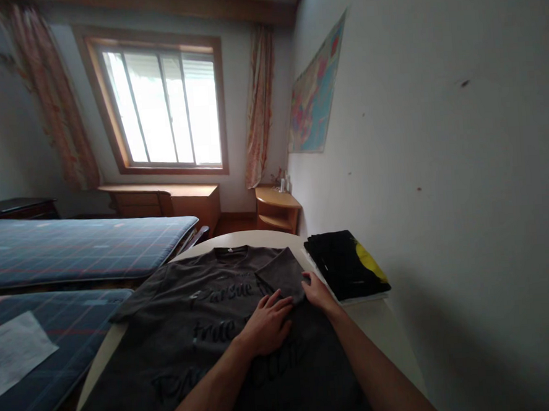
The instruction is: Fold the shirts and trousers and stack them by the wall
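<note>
Here, "Pursue" and "true" on T-shirt (209, 318)

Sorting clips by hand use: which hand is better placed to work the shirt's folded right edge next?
Probably the right hand: it's at the folded edge of the dark shirt, while the left hand rests farther in.

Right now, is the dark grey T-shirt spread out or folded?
Partly folded: the T-shirt lies mostly spread, front up, but the sleeve by the right hand is turned inward over the lettering.
</note>
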The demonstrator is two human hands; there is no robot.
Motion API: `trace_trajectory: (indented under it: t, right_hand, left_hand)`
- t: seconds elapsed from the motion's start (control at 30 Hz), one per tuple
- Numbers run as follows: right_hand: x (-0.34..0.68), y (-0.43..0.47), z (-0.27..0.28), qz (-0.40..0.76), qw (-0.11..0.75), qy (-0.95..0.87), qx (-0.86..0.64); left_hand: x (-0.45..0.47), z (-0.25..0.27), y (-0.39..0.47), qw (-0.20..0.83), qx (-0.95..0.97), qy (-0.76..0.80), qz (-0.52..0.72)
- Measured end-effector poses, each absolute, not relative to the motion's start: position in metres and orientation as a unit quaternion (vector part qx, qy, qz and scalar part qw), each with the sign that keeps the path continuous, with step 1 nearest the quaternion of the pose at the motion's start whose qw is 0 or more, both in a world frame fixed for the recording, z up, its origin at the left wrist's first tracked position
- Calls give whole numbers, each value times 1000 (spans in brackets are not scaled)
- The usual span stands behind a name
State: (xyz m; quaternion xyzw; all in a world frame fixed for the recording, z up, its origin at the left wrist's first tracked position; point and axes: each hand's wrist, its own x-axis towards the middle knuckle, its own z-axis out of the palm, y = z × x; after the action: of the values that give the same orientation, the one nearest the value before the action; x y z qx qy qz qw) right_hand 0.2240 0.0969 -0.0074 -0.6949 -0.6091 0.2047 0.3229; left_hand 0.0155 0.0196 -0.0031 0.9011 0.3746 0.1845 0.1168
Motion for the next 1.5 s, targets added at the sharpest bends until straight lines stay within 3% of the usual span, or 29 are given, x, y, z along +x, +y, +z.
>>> trace_trajectory:
  t: [0.37,0.67,0.97,1.2,1.5]
  right_hand:
    - [226,89,-18,165,342,-611,-694]
    - [228,92,-7,141,342,-608,-703]
    - [178,67,32,136,408,-703,-567]
    - [151,14,34,201,275,-828,-445]
    - [184,-59,49,94,67,-785,-608]
  left_hand:
    - [16,0,18,114,887,382,233]
    - [18,-10,25,128,844,472,220]
    - [10,-22,49,268,669,497,483]
    - [-2,-25,60,267,624,530,508]
    - [3,-27,58,141,709,589,362]
